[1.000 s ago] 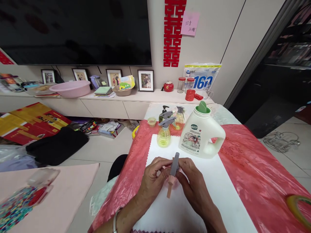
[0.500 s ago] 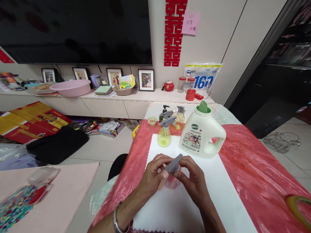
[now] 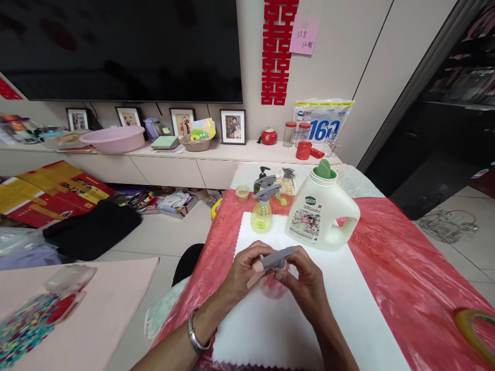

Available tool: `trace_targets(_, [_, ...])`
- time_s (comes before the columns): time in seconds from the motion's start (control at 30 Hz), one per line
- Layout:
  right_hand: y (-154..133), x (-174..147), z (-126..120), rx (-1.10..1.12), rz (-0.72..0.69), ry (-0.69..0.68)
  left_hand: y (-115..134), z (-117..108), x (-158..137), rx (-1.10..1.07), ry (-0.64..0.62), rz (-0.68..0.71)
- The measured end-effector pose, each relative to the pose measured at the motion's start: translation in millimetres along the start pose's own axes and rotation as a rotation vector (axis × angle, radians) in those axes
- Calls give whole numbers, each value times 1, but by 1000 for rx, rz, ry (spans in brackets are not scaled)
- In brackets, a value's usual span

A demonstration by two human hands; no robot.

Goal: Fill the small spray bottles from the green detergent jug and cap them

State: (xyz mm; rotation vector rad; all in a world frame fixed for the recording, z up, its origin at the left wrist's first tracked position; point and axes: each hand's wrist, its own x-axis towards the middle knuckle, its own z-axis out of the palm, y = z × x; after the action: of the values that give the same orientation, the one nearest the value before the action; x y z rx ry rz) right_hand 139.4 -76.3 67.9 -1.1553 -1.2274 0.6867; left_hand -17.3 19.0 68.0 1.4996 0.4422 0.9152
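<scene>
In the head view, a small spray bottle with a see-through pink body (image 3: 274,289) and a grey trigger head (image 3: 277,257) is between my hands, over a white scalloped mat (image 3: 266,335). My left hand (image 3: 240,270) has its fingers closed around the nozzle end of the head. At the bottle's neck, my right hand (image 3: 308,282) grips with thumb and fingers. The hands partly cover the neck and body. Just beyond them stands a spray bottle with yellow liquid (image 3: 262,219). To its right is a large white detergent jug (image 3: 328,206) with a green spout.
Behind the yellow bottle are another spray bottle (image 3: 286,188), a dark pump bottle (image 3: 264,174) and a small cup (image 3: 242,192). A tape roll (image 3: 464,324) lies on the red table cover (image 3: 417,268) at right. Colourful beads (image 3: 29,327) cover part of a pink table at left.
The grey trigger head has turned, so it lies more level across the view, its nozzle end higher and further left. My left hand has shifted with it; my right hand stays at the neck.
</scene>
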Motion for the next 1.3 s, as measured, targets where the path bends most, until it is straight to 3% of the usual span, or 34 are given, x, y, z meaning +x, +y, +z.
trace_targets(0.13, [1, -1, 5, 19, 54, 44, 4, 3, 1, 48, -34, 1])
trace_targets(0.27, [0, 0, 6, 25, 81, 37, 8, 12, -1, -72, -20, -67])
trace_targets(0.43, [3, 1, -4, 61, 70, -59, 9, 18, -1, -138, 7, -121])
trace_targets(0.57, [4, 1, -11, 78, 40, -139, 5, 14, -2, -75, -1, -94])
trace_targets(0.73, [0, 2, -8, 11, -77, -158, 0, 14, -6, -241, 16, -182])
trace_targets(0.87, [-1, 2, -2, 2, -129, -101, 1, 19, -8, -313, 55, -191])
trace_targets(1.17, [-1, 1, 10, -93, -196, 44, -14, 28, -10, -259, 210, -153])
trace_targets(1.3, [4, -1, 13, -107, -179, 83, -17, 28, -13, -306, 207, -129])
